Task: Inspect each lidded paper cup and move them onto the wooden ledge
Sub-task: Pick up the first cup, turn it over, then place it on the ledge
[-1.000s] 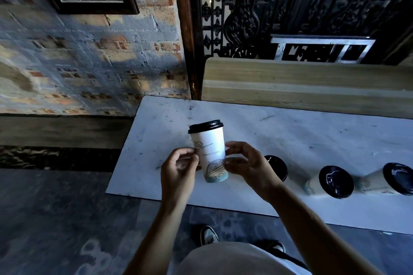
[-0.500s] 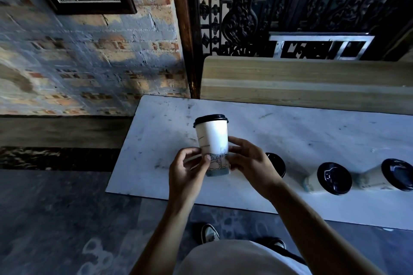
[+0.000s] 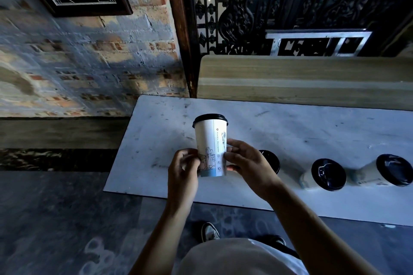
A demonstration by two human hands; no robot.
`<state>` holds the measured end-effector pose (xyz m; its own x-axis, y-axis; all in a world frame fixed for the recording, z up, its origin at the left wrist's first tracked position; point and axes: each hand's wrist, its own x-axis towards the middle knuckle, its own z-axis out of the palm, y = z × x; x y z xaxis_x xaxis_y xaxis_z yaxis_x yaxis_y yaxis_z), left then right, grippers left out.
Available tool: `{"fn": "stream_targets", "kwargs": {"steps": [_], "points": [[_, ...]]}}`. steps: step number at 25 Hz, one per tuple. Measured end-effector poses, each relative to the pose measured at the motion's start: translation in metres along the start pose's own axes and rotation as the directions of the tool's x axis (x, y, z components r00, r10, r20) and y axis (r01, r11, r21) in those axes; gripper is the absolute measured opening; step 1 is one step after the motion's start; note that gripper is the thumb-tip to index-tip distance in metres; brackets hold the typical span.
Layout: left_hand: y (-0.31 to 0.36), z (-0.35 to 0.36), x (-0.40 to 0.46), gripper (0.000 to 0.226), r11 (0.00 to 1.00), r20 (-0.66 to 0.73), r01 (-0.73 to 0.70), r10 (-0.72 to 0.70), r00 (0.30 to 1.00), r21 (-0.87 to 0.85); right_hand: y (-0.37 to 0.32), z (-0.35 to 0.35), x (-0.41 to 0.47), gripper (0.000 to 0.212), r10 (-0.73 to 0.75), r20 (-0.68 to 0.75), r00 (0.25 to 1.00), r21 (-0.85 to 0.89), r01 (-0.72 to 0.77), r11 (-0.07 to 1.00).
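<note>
Both hands, left hand (image 3: 183,168) and right hand (image 3: 247,164), pinch the lidded paper cup (image 3: 211,144) upright between them, inspecting it; next, I'd judge, lift it beyond the fingers onto the wooden ledge (image 3: 301,73).

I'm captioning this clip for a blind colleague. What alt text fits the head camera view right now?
A person's left hand and right hand hold a white paper cup with a black lid upright above a white marble table. Three more lidded cups stand on the table to the right, one mostly hidden behind the right hand, and the wooden ledge behind holds no cups.
</note>
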<state>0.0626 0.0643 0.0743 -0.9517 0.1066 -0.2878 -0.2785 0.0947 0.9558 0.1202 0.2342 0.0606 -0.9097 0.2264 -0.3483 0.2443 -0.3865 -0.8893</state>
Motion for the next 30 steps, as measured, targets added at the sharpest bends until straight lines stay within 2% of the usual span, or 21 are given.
{"fn": "stream_targets", "kwargs": {"steps": [3,5,7,11,14,17,20,23,26,30], "points": [[0.002,0.005,-0.004,0.016,1.0,0.025,0.0,0.0,1.0,0.011,-0.004,-0.002,-0.003,0.042,0.037,0.019,0.999,0.142,-0.039,0.989],[0.003,0.008,-0.006,0.013,0.997,0.059,-0.047,0.043,0.997,0.058,-0.007,-0.005,-0.004,0.05,0.04,0.026,0.999,0.147,-0.044,0.988],[0.001,0.01,-0.008,0.016,0.99,0.062,-0.104,0.098,0.993,0.099,-0.011,-0.01,-0.004,0.054,0.034,0.007,0.999,0.09,-0.034,0.995],[0.001,0.02,-0.009,0.031,0.979,0.022,-0.17,0.169,0.985,0.109,-0.017,-0.026,-0.003,0.042,0.012,-0.026,1.0,0.001,-0.012,1.0],[0.0,0.035,-0.012,0.037,0.959,0.033,-0.216,0.213,0.976,0.186,-0.019,-0.042,0.0,0.048,-0.024,-0.062,0.998,-0.109,0.017,0.994],[-0.002,0.057,-0.01,0.037,0.973,-0.013,-0.166,0.17,0.985,0.157,-0.032,-0.059,0.008,0.052,-0.017,-0.034,0.999,-0.202,0.01,0.979],[0.002,0.068,-0.006,0.027,0.984,-0.028,-0.133,0.137,0.99,0.119,-0.043,-0.065,0.019,0.045,-0.051,0.005,0.999,-0.326,0.049,0.944],[0.007,0.09,0.014,0.026,0.982,-0.05,-0.132,0.14,0.989,0.136,-0.059,-0.082,0.048,0.052,-0.054,0.055,0.997,-0.422,0.072,0.904],[0.01,0.105,0.044,0.03,0.981,-0.03,-0.09,0.096,0.995,0.171,-0.064,-0.09,0.082,0.045,-0.094,0.018,0.995,-0.503,0.09,0.859],[0.015,0.118,0.118,0.044,0.969,0.018,-0.08,0.078,0.997,0.234,-0.073,-0.093,0.144,0.054,-0.105,-0.041,0.994,-0.54,0.066,0.839]]}}
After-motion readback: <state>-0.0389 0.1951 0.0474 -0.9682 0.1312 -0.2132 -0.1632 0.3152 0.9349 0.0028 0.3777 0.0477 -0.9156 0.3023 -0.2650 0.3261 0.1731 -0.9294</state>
